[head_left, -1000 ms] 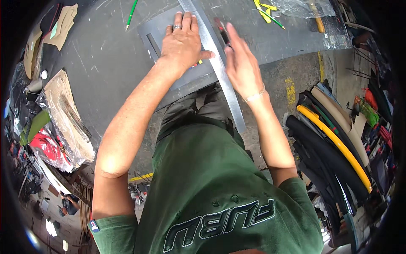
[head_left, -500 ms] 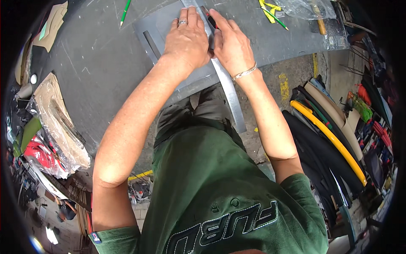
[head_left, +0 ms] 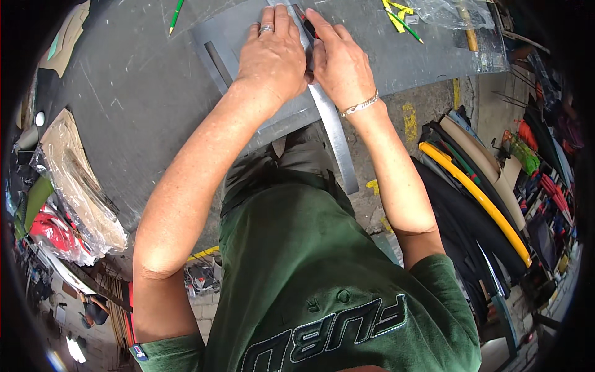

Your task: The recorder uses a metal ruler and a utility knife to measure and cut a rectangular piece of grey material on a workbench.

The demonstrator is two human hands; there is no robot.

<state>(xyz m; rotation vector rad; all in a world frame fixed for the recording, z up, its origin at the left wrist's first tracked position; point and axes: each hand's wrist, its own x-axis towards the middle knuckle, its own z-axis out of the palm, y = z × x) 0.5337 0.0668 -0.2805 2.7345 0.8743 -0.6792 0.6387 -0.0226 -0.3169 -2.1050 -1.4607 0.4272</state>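
Observation:
My left hand [head_left: 273, 59] lies flat with its fingers stretched forward, pressing a long metal ruler [head_left: 334, 136] onto a grey sheet [head_left: 226, 28]. The ruler's near end sticks out past the table edge, over my trousers. Along the ruler's right side, my right hand [head_left: 342, 65] is closed around a red and black utility knife [head_left: 306, 26], index finger extended along it. The knife's blade tip is too small to make out. A narrow dark slot [head_left: 217, 65] runs through the sheet left of my left hand.
On the dark table [head_left: 136, 93] lie a green pencil [head_left: 176, 17], another green pencil [head_left: 406, 26] by a yellow tape measure [head_left: 394, 22], and clear plastic [head_left: 449, 13]. Brown paper pieces [head_left: 74, 173] are at left. Rolls of material, one yellow [head_left: 477, 198], stand at right.
The view has shifted slightly. Both hands keep nearly the same place on the ruler and knife, with no clear movement along the sheet.

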